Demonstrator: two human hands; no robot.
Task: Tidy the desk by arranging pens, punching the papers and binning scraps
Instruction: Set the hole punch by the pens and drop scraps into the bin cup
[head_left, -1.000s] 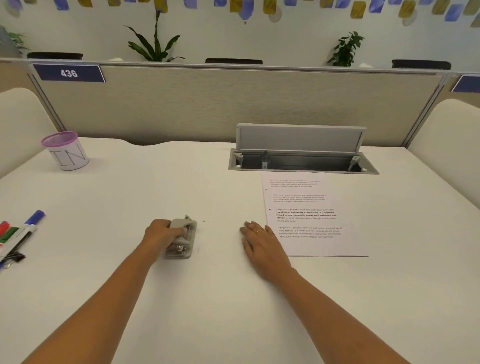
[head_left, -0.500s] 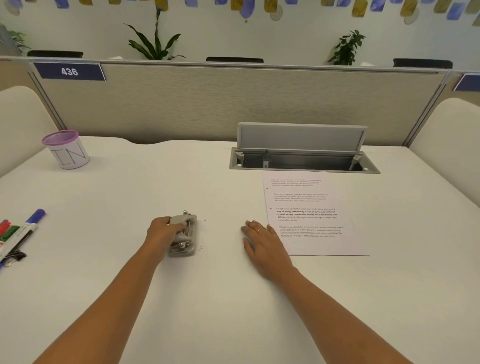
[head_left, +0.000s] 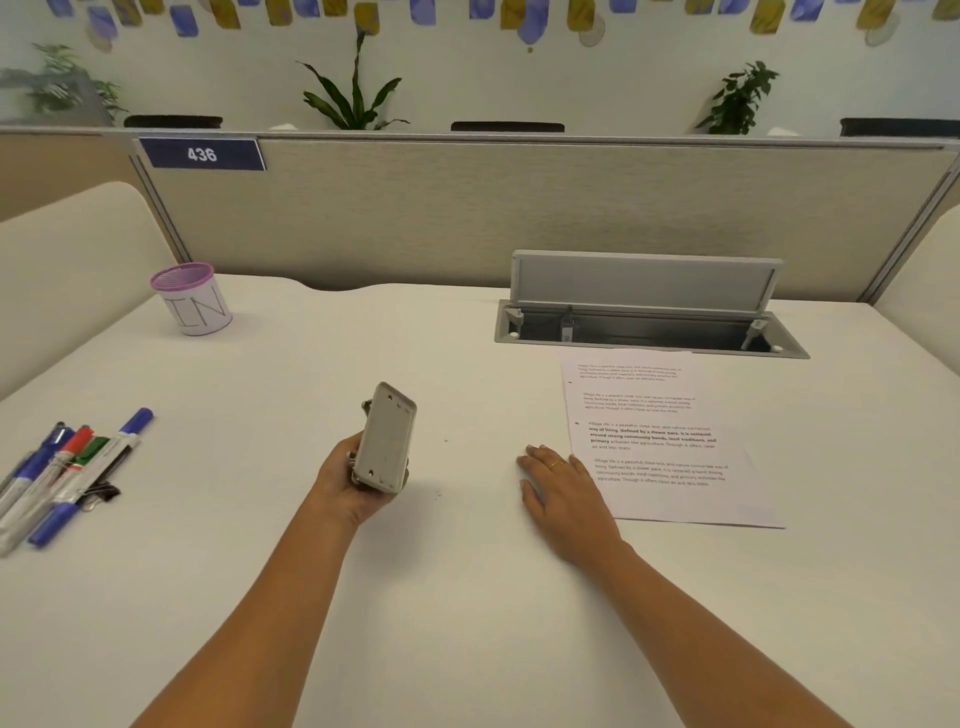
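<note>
Lifts hole punch (head_left: 388, 439) off the desk's (head_left: 467, 597) middle, now tipped base-up, left hand (head_left: 348, 478) wrapped round it; rests right hand (head_left: 563, 486) flat, fingers relaxed, at the paper's (head_left: 660, 415) left edge. Probably emptying scraps next.

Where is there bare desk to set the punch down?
Bare: between left hand, holding the punch, and right hand; the wide stretch from pink cup to cable tray. Crowded: pens at left edge, paper beside right hand.

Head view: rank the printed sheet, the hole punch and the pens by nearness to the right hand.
1. Printed sheet, just right of the right hand.
2. Hole punch, centre, gripped in the left hand.
3. Pens, far left.
</note>
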